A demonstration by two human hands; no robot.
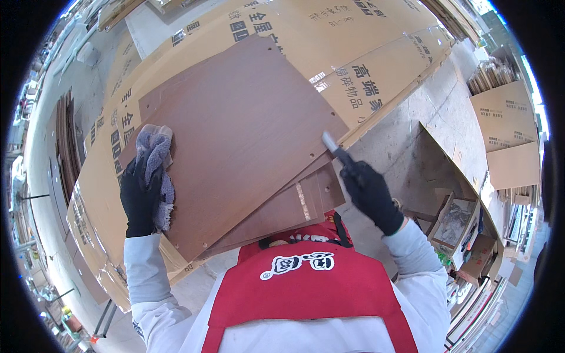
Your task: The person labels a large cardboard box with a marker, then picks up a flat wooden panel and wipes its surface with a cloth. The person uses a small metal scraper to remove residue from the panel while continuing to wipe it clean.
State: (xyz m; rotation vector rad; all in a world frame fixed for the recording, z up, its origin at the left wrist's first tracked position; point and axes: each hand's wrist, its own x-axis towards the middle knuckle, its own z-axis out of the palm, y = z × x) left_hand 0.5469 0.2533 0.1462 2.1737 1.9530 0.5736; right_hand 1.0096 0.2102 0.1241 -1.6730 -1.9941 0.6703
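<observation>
A brown wood-grain panel (238, 132) with small round holes near its edges lies tilted across a stack in front of me. Under its near right side, more brown panels (282, 203) stick out, one bearing a pale worn strip. At the panel's left edge, my left hand (140, 194) in a black glove grips a bunched grey-purple towel (155, 150). My right hand (370, 194), also gloved in black, holds a dark-handled tool with a narrow pale blade (328, 140). Its tip is over or against the panel's right edge; contact is unclear.
Large printed cardboard packages (388, 53) lie beneath the panels. On the right, an open wooden box (454, 220) stands beside a leaning board (459, 176). Stacked brown boards (68, 141) are at the left. Flat cartons (507, 119) lean at far right.
</observation>
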